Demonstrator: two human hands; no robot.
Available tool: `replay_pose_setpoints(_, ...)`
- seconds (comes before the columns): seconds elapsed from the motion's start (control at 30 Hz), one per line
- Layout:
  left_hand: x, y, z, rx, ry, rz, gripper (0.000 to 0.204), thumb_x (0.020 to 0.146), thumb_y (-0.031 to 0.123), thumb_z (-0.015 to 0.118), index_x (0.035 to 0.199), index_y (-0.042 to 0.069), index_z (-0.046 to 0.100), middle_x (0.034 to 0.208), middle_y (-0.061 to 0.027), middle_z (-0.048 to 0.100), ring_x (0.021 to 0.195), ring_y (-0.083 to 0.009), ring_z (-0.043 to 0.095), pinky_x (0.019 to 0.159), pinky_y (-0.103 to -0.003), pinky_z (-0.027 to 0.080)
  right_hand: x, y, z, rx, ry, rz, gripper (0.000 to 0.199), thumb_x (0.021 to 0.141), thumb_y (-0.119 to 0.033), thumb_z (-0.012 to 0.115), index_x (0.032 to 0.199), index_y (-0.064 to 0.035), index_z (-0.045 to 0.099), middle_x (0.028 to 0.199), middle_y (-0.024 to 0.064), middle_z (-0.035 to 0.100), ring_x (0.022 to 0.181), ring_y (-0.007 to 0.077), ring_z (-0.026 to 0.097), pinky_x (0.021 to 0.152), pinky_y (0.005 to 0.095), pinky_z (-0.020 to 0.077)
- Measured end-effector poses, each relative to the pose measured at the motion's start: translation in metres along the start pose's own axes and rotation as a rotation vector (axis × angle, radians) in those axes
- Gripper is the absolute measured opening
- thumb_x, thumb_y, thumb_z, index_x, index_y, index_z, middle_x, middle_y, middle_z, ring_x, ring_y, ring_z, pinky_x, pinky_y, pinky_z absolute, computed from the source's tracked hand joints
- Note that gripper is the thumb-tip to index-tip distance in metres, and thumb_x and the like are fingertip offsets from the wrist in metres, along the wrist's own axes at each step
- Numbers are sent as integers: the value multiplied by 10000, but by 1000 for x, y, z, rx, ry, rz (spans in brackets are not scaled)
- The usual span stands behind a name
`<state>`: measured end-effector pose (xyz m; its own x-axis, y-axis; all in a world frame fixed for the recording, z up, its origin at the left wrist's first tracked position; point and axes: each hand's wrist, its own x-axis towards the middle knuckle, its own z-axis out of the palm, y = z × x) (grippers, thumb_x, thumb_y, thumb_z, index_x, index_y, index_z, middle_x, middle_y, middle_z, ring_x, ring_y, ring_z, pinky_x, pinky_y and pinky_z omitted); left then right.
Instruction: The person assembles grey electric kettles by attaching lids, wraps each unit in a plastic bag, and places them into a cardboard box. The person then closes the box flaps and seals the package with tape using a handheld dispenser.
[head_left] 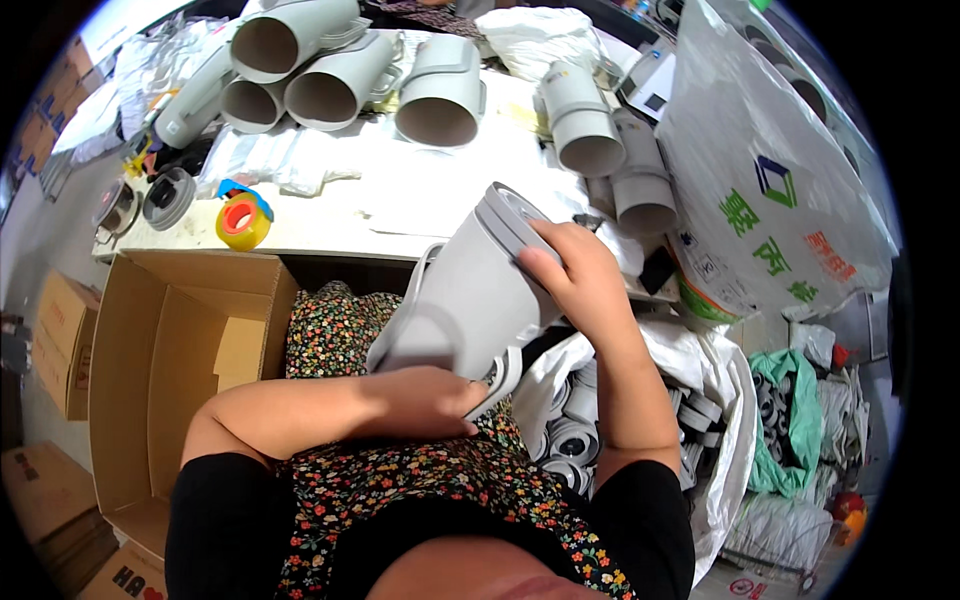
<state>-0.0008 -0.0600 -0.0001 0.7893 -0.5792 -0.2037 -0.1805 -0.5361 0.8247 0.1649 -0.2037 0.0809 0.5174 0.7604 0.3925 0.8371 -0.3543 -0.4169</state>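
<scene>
I hold a large grey tumbler (465,285) tilted over my lap, its lidded end up and to the right. My right hand (580,270) is closed over the lid's rim, with the thumb on the side of the lid. My left hand (425,400) supports the lower end from below; a curved grey handle (508,378) shows beside its fingers, some of which are hidden. A round grey lid (517,207) with a lighter top sits on the tumbler's upper end.
Several grey tumblers (440,95) lie on the white table (420,215). A yellow tape roll (243,222) sits near its front edge. An open cardboard box (125,400) stands at left; a white sack (735,400) of grey lids is at right, below a big plastic bag (790,190).
</scene>
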Motion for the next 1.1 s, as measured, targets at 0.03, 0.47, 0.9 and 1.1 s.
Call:
replay_pose_setpoints(0.03, -1, 6, -16, 200, -10, 78, 297, 840, 262, 568, 1027, 32, 547, 802, -173, 599, 780, -304, 594, 705, -378, 465, -7, 4, -3, 22, 17, -36, 397, 788, -317, 600, 1015, 9, 602, 863, 162, 605, 825, 328, 556, 737, 376, 438)
replay_pose_setpoints(0.47, 27, -84, -38, -1049, 465, 173, 666, 908, 576, 308, 1242, 23, 469, 1161, -73, 511, 1118, -146, 446, 973, -280, 333, -3, 79, -1, 1148, 217, -272, 310, 875, -296, 520, 911, -1, 607, 876, 135, 615, 816, 205, 582, 719, 322, 483)
replay_pose_setpoints(0.9, 30, -111, -43, -1060, 569, 179, 590, 912, 481, 366, 1247, 3, 452, 1160, -100, 528, 1107, -154, 459, 977, -285, 322, 86, 142, 201, 822, 206, 484, 237, 911, -210, 489, 845, 6, 561, 696, 63, 565, 692, 128, 522, 686, 241, 402)
replay_pose_setpoints(1.1, 57, -121, -40, -390, 1259, -22, 874, 745, 182, 703, 1367, -39, 131, 1325, -215, 288, 1247, -326, 309, 1050, -403, 248, 12, 52, 87, 1531, 182, 922, 300, 930, -306, 470, 750, -75, 538, 634, 15, 525, 610, 96, 527, 572, 192, 405)
